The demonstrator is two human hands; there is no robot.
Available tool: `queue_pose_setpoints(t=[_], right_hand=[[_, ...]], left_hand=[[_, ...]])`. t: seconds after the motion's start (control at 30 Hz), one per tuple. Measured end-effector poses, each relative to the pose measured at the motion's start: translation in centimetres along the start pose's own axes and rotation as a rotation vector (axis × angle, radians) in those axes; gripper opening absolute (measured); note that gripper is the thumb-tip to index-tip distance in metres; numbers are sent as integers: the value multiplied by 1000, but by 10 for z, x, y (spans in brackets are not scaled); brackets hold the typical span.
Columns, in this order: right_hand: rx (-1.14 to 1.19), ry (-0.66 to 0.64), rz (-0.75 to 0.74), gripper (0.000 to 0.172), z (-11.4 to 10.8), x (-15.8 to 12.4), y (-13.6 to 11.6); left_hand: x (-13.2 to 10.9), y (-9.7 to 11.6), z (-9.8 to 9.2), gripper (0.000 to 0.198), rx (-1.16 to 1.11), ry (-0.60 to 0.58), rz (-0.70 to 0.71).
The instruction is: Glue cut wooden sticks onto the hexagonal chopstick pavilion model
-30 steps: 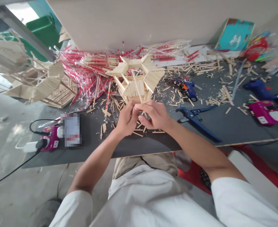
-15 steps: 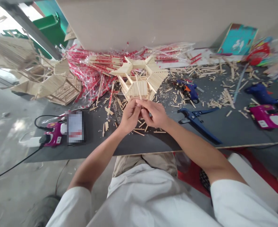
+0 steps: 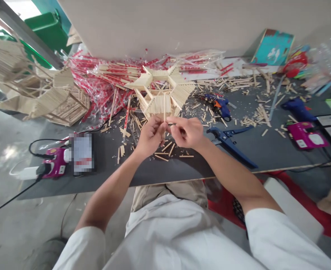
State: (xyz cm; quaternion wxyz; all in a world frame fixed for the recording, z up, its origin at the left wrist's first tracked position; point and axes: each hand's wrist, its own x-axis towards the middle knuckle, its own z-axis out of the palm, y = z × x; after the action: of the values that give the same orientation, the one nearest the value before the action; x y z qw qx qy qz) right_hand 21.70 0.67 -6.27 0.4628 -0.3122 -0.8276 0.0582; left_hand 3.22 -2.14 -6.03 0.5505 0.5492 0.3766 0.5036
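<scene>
A thin wooden stick [image 3: 164, 107] stands upright between my hands, just in front of a wooden stick model [image 3: 160, 103] with flared, roof-like panels. My left hand [image 3: 152, 135] pinches the stick near its lower end. My right hand [image 3: 188, 132] is closed too, its fingertips at the same stick from the other side. The stick's lower end is hidden by my fingers. Several short cut sticks [image 3: 168, 148] lie on the dark table [image 3: 109, 168] below my hands.
A blue cutter [image 3: 232, 144] and a blue glue gun [image 3: 223, 107] lie to the right. A larger stick model [image 3: 50, 99] stands left, beside red-and-clear wrapped sticks [image 3: 98, 78]. A phone [image 3: 82, 153] and purple power strips [image 3: 54, 163] sit near the table's edge.
My hands have shifted slightly on the stick, and the right fingers have drawn back a little from the left. The whole scene has slid left as the view turned right.
</scene>
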Motion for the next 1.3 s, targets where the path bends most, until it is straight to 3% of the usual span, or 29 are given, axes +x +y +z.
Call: queue_pose_setpoints(t=[0.2,0.37,0.6,0.87,1.1,1.3], right_hand=[[-116,211,180,28,-12,7,9],[-108,167,179,30,-12,16,29],[-70,192,118,20,-5,15,39],[-87,198,160,24,-7,18,36],[-65,216,151,21,-7,18,33],[-68,208,156,22,-8,19,33]], left_hand=[[-1,-3,17,49,-114,-166,-184],[4,-3,30,54,-256,-129,-184],[9,-2,29,48,-282,-132,-188],[17,7,32,30,-274,-109,-214],[29,22,37,5,-330,-107,-368],[35,15,41,27,-298,-96,-348]])
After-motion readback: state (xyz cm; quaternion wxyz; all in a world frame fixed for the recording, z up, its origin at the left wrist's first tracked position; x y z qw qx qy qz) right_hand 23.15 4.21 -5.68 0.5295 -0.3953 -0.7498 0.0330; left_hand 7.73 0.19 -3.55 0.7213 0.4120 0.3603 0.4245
